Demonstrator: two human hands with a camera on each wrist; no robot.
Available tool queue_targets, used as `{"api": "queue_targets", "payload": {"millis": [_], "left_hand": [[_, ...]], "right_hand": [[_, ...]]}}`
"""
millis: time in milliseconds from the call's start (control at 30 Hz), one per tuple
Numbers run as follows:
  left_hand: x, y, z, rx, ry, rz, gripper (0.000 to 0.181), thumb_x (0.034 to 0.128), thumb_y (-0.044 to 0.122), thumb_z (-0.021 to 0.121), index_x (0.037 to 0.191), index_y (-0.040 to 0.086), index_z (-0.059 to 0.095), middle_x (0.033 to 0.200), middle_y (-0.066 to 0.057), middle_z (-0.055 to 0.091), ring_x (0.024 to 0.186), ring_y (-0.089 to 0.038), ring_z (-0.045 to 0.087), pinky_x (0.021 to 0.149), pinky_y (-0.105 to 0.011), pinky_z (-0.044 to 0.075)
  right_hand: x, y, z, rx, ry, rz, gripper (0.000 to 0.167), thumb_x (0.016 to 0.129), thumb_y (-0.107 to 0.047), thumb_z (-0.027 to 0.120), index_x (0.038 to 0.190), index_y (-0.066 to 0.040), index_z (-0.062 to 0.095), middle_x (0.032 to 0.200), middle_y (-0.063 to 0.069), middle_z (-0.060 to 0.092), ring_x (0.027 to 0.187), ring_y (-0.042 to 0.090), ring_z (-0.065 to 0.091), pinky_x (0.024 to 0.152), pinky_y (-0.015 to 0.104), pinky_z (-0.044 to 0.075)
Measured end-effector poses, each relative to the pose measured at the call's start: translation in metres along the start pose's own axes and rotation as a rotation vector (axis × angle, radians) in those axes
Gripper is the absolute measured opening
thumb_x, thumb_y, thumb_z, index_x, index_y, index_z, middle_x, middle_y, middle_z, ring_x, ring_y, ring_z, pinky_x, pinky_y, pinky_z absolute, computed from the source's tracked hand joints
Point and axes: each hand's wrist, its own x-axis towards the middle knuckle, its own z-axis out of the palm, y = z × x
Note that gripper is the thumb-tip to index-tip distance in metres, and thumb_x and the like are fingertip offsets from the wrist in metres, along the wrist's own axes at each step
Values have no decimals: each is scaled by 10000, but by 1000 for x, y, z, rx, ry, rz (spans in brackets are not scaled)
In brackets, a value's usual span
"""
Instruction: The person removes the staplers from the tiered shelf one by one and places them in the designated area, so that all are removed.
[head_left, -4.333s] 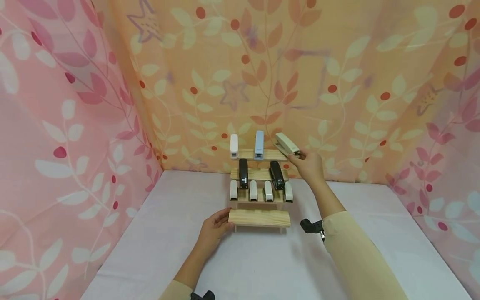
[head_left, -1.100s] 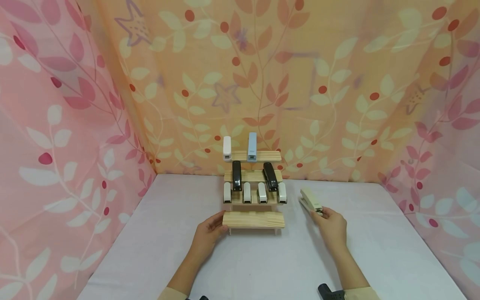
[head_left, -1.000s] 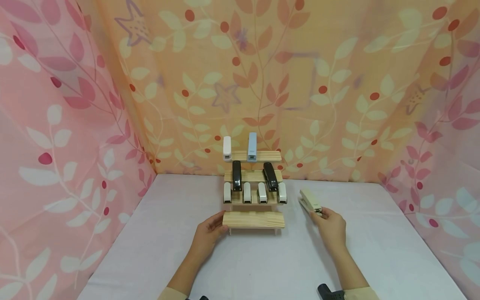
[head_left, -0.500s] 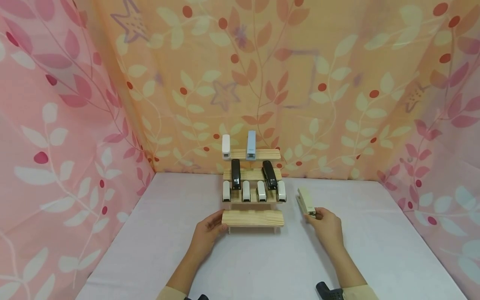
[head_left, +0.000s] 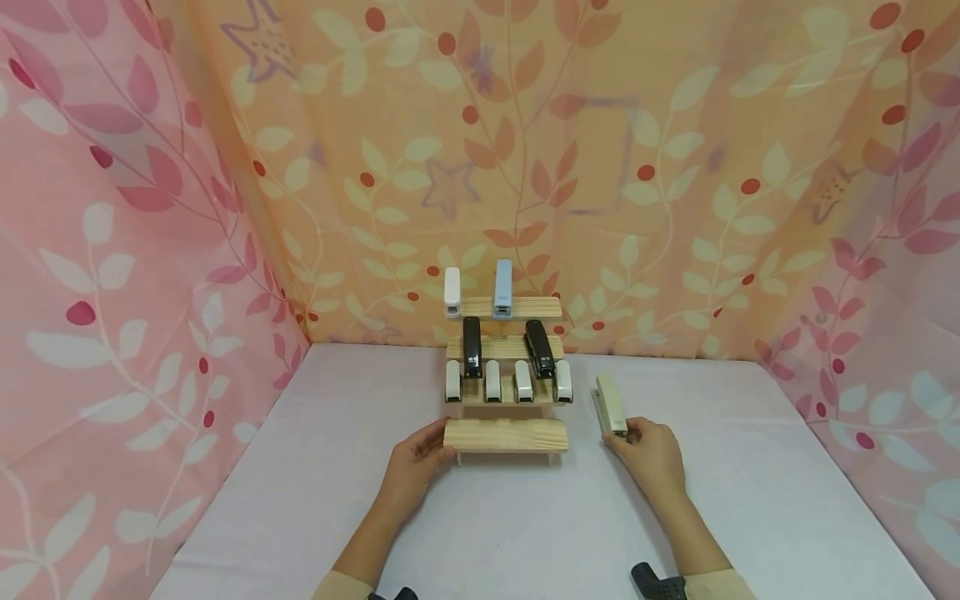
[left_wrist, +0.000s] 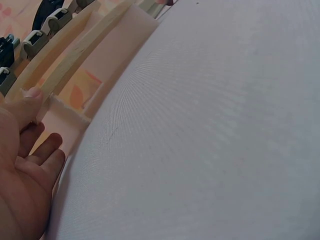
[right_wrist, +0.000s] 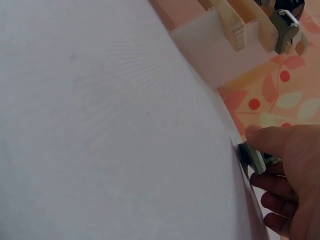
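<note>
"Cream stapler (head_left: 610,402) first: where is it sitting?"

"It's lying to the right of the wooden stand (head_left: 506,347), between that and the right edge of the desk (head_left: 780,492), nearer the stand. I'm not managing to tell whether its whole base is resting on the desk."

"And the hands?"

"The right hand (head_left: 651,457) is pinching the stapler's near end between thumb and fingers. The left hand (head_left: 412,467) is gripping the left end of the lowest tier (head_left: 510,436), thumb in front."

"How far along is it looking?"

"Partway, I'd judge. Eight others are standing on the upper tiers: a white stapler (head_left: 452,292) and a blue stapler (head_left: 503,287) topmost, nearest the desk's back edge; two black staplers (head_left: 472,346) lower; then four small white staplers (head_left: 492,381) in a row."

"So what's left?"

"Only the cream one is staying off the stand, and the fingers aren't releasing it yet. Letting go is looking like the unfinished part; the other eight are going untouched."
</note>
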Motion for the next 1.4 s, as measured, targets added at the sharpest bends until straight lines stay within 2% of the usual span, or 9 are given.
{"api": "queue_targets", "payload": {"millis": [233, 567, 867, 1067, 1233, 1400], "left_hand": [[1, -1, 0, -7, 5, -3, 561, 902, 159, 788, 1425, 96, 596, 1456, -88, 599, 1343, -272, 575, 1020, -210, 524], [0, 0, 0, -19, 9, -4, 563, 897, 161, 793, 1422, 96, 599, 1457, -66, 600, 1343, -254, 575, 1027, -207, 518], [0, -1, 0, -17, 8, 3, 561, 898, 158, 791, 1422, 100, 600, 1453, -84, 603, 1336, -270, 580, 1021, -209, 524], [0, 0, -1, -24, -1, 10, 566, 896, 177, 795, 1423, 107, 601, 1455, -79, 600, 1341, -270, 575, 1024, -208, 521], [0, -2, -1, -16, -12, 23, 568, 897, 208, 796, 1424, 119, 602, 1455, -81, 600, 1352, -272, 565, 1033, -211, 515], [-1, -1, 0, -7, -9, 24, 570, 901, 210, 792, 1430, 119, 599, 1455, -88, 600, 1354, -273, 564, 1033, -214, 515]], "right_hand": [[0, 5, 3, -40, 14, -28, 525, 814, -355, 870, 1109, 55, 731, 1033, 234, 746, 962, 411, 648, 787, 557, 514], [0, 4, 3, -59, 4, -29, 541, 803, -387, 872, 1128, 23, 731, 1022, 185, 751, 913, 343, 608, 724, 472, 464], [0, 2, -3, -59, -53, -16, 552, 822, -392, 854, 1166, 19, 723, 1042, 188, 745, 951, 370, 625, 774, 524, 480], [0, -2, -11, -33, -102, 0, 551, 842, -391, 834, 1188, 21, 715, 1073, 193, 745, 971, 369, 665, 802, 550, 532], [1, -10, -24, 51, -105, 26, 521, 898, -363, 794, 1246, 9, 689, 1146, 200, 722, 1077, 386, 658, 884, 555, 545], [2, -17, -35, 86, -82, 23, 511, 951, -398, 736, 1279, -11, 673, 1206, 199, 707, 1169, 409, 622, 955, 580, 514]]}}
